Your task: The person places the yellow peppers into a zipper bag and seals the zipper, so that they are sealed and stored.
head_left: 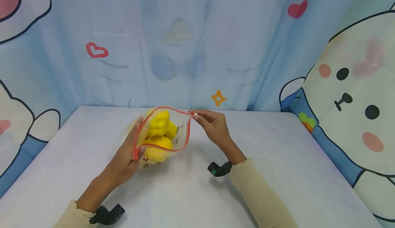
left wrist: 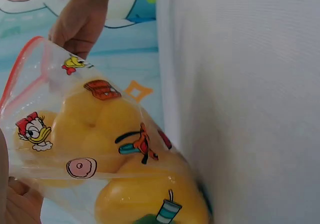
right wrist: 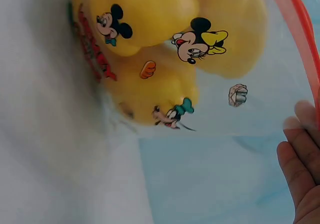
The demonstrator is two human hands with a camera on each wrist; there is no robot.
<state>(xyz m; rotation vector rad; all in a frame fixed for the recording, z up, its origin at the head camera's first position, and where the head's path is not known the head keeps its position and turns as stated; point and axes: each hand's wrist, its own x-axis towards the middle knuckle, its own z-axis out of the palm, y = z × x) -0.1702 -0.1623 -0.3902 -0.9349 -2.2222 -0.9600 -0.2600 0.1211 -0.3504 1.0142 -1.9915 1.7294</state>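
A clear zip bag [head_left: 182, 137] with a red zip edge and cartoon prints is held above the table, its mouth spread wide. Several bulging, glossy yellow things [head_left: 158, 123] lie inside; they look like toy fruit or vegetables, but their exact kind cannot be told. My left hand [head_left: 124, 161] grips the bag's left side by the red edge, and part of its fingers is hidden by the bag. Between thumb and fingers, my right hand [head_left: 215, 127] pinches the right corner of the red edge. Cartoon figures on the plastic [left wrist: 35, 131] show up close in the left wrist view.
Beneath the bag spreads a white table [head_left: 197, 200]. Behind it hangs a blue curtain [head_left: 185, 67] printed with hearts and cartoon animals. A black wrist camera [head_left: 108, 215] is on the left wrist and another black camera [head_left: 219, 169] on the right.
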